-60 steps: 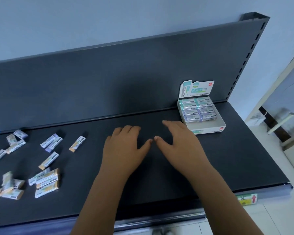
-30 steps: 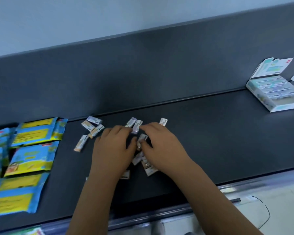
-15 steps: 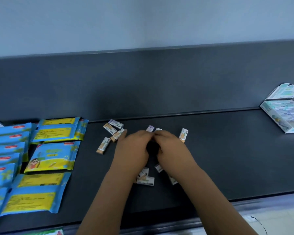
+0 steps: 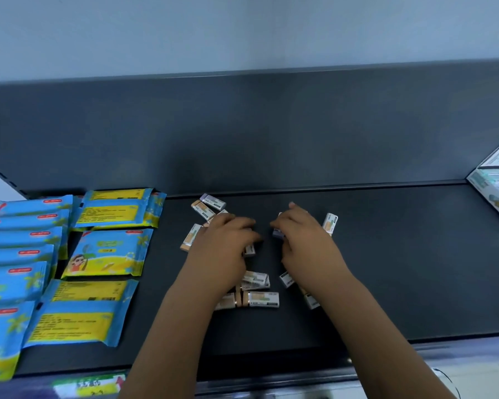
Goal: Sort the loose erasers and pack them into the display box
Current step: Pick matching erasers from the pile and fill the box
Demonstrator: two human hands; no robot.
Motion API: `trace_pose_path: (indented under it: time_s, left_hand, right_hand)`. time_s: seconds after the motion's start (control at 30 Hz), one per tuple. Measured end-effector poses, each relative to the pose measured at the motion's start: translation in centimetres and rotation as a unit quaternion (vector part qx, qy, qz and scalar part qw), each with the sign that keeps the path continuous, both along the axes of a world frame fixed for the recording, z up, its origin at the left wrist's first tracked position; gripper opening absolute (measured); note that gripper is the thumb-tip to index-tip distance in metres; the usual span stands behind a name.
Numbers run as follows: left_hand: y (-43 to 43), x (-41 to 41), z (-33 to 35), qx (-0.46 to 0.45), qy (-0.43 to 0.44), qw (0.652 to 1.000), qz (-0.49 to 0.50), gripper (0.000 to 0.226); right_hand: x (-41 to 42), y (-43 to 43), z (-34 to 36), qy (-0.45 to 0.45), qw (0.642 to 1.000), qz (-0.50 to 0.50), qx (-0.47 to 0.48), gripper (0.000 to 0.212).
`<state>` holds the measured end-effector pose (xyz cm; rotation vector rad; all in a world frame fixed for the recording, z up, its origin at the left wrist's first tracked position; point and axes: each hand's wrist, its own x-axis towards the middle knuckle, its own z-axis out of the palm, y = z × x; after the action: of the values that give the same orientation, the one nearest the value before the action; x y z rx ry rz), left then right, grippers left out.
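On the dark shelf (image 4: pixel 386 269), far left, blue-and-yellow packets (image 4: pixel 107 251) lie in overlapping rows, not part of the job. Just right of them, the loose erasers (image 4: pixel 260 299) are scattered mid-shelf: a few near the back panel (image 4: pixel 242 133), one tan-ended piece (image 4: pixel 189 237) just beside the left wrist, several more toward the front edge between and under the forearms. The left hand (image 4: pixel 225 249) is palm down over the cluster with fingers curled; a white eraser end shows under its fingertips, but whether it grips that one or only covers it cannot be told. The right hand (image 4: pixel 306 243), near the left with a gap between, has thumb and fingers closed on a purple-ended eraser (image 4: pixel 278 233), apparently a pinch. Just right of that hand, one tan eraser (image 4: pixel 330 224) lies apart from the rest. Far right, cut by the frame edge, the display box (image 4: pixel 496 197) stands against the back panel with its lid flap up and wrapped erasers visible inside; how full it is cannot be seen. Progress judgement: early-to-mid, since the box holds some stock while a dozen or so pieces lie loose, mixed tan and purple, unsorted. The step in hand looks like gathering or sorting by colour. Left to do: group the pieces, carry them well across to the box, and seat them in rows.
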<state>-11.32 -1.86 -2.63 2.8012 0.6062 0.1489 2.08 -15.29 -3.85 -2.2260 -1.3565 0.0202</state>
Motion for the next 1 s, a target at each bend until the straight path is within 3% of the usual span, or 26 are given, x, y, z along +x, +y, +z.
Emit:
trace_pose_path:
  time_s: [0.07,0.23,0.5,0.67,0.8,1.0]
  left_hand:
    - [0.3,0.0,0.2,-0.023,0.022,0.999,0.009,0.059]
    - [0.1,0.4,0.2,0.012,-0.010,0.999,0.045,0.024]
    - [0.0,0.8,-0.8,0.009,-0.069,0.996,0.062,0.015]
    - [0.7,1.0,-1.1,-0.003,-0.085,0.994,0.067,0.013]
    - [0.2,1.9,-0.7,-0.031,-0.078,0.993,0.078,0.020]
    - [-1.9,3.1,0.5,-0.052,-0.121,0.989,0.072,0.008]
  right_hand:
    - [-0.3,0.0,0.3,0.012,1.000,-0.011,-0.004,0.037]
    - [-0.2,0.4,0.3,0.005,1.000,-0.019,-0.003,0.026]
    - [1.0,0.0,0.3,-0.026,0.998,-0.053,-0.037,0.019]
    - [1.4,0.0,0.7,-0.096,0.991,-0.028,-0.086,0.020]
    - [2.4,-0.3,1.0,-0.087,0.991,-0.005,-0.101,0.018]
    - [4.2,-2.4,1.7,-0.058,0.996,0.002,-0.066,0.011]
